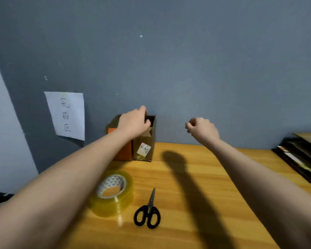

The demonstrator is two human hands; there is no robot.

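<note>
Head view showed the left grip point(133, 123) curled over the open top of a small cardboard box point(144, 150). The box stood upright at the far edge of the surface point(196, 194), against the grey wall point(187, 69) and just right of a handwritten paper sign point(66, 115). That hold probably steadied the tall box so it would not tip. The right grip point(202, 129) hovered right of the box, apart from it, clenched on nothing visible. Nearer lay a clear tape roll point(113, 193) and black scissors point(147, 211), seemingly kept within reach for sealing. Black file trays point(302, 159) sat far right.
</note>
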